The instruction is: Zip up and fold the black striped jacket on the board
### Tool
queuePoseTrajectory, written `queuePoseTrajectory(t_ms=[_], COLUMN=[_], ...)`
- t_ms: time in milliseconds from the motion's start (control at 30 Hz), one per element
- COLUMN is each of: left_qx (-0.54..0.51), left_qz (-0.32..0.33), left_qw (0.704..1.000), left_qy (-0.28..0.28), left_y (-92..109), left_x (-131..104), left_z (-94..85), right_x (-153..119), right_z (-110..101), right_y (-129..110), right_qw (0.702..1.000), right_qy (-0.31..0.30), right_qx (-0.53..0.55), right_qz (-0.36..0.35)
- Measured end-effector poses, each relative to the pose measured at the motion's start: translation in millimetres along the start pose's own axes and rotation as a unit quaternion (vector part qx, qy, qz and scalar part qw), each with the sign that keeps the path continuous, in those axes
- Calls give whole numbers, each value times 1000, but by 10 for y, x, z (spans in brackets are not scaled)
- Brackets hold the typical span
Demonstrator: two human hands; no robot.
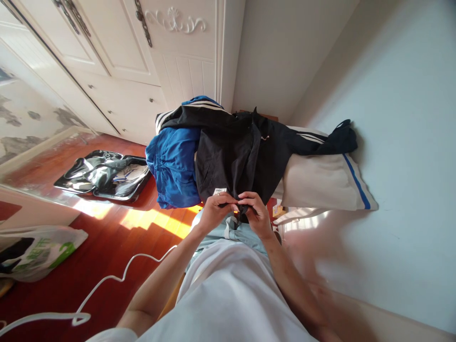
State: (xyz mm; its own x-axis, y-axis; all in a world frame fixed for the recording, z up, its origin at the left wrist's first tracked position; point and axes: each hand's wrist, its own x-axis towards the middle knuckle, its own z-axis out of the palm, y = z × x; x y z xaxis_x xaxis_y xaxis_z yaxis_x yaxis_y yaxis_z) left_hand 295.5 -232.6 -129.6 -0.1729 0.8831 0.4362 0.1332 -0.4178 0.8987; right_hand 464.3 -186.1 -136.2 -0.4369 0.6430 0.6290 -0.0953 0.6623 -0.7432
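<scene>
A black jacket (228,159) with white sleeve stripes lies spread out in front of me, its lower edge drawn toward my body. My left hand (218,207) pinches that edge beside a small white label (220,191). Close by on the right, my right hand (255,211) has its fingers closed on the same black hem. The fingertips nearly meet; any zip end between them is too small to make out. Under the jacket, blue gathered fabric (174,166) shows at left and a cream cloth with a blue stripe (320,183) at right.
An open suitcase (137,192) with clothes lies on the red wooden floor at left. Nearer me are a white plastic bag (46,249) and a white cable (117,278). A white wardrobe (117,104) stands behind; a pale wall (402,142) bounds the right.
</scene>
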Motion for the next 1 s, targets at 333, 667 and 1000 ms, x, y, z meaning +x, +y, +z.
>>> queuePoseTrajectory(t_ms=[333, 667, 1000], left_qx=[19, 70, 86], left_qz=[16, 55, 51], left_qw=[999, 996, 992], left_qy=[-33, -23, -73], left_y=[105, 325, 412], left_x=[-21, -37, -81], left_z=[-60, -85, -133], right_x=[4, 44, 31], right_z=[54, 69, 78], right_y=[-87, -122, -136], right_qw=[1000, 1000, 999], right_qy=[11, 22, 29], right_qx=[-4, -13, -24], right_qz=[15, 14, 38])
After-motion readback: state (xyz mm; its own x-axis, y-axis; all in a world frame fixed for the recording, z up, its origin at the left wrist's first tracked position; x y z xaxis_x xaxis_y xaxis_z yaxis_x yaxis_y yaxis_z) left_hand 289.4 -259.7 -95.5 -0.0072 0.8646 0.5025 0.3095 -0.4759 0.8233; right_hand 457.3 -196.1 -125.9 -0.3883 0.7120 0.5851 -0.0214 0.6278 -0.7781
